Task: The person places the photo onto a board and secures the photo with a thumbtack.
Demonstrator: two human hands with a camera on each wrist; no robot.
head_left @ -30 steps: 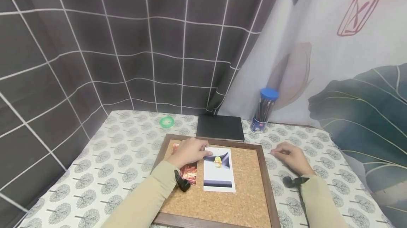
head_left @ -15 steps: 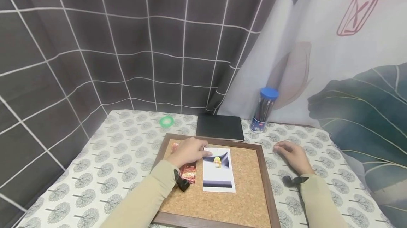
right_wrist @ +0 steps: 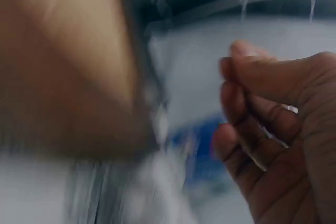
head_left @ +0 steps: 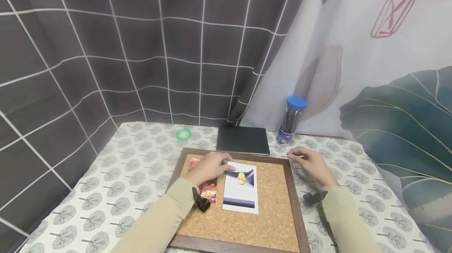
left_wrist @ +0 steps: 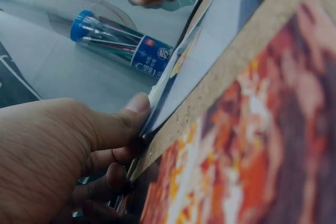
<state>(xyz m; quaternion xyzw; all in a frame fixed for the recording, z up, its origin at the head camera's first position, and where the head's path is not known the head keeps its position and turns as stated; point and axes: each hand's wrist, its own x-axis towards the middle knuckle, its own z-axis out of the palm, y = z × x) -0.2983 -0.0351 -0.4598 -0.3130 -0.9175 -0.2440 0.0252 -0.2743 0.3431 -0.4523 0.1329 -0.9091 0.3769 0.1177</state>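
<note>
A printed photo (head_left: 241, 200) with a small yellow figure lies on a wood-framed cork board (head_left: 268, 229). At its top left corner, my left hand (head_left: 208, 165) pinches the photo, thumb on top and fingers bent below. In the left wrist view, that thumb presses the lifted photo corner beside a red and orange picture (left_wrist: 252, 140). The left hand and wrist partly cover this second picture. My right hand (head_left: 310, 162) hovers near the board's top right corner. Its thumb and index fingertips meet and its other fingers are curled; I see nothing between them in the right wrist view (right_wrist: 283, 129).
Behind the board lies a black notebook (head_left: 243, 140). A clear pencil tub with a blue lid (head_left: 291, 119) stands to its right. Further left rests a green tape roll (head_left: 183, 134). The cloth-covered table (head_left: 148, 159) backs onto a dark checked curtain (head_left: 141, 41).
My right hand has moved left and slightly away from me, from the tablecloth toward the board's top right corner. The left hand keeps its place on the photo.
</note>
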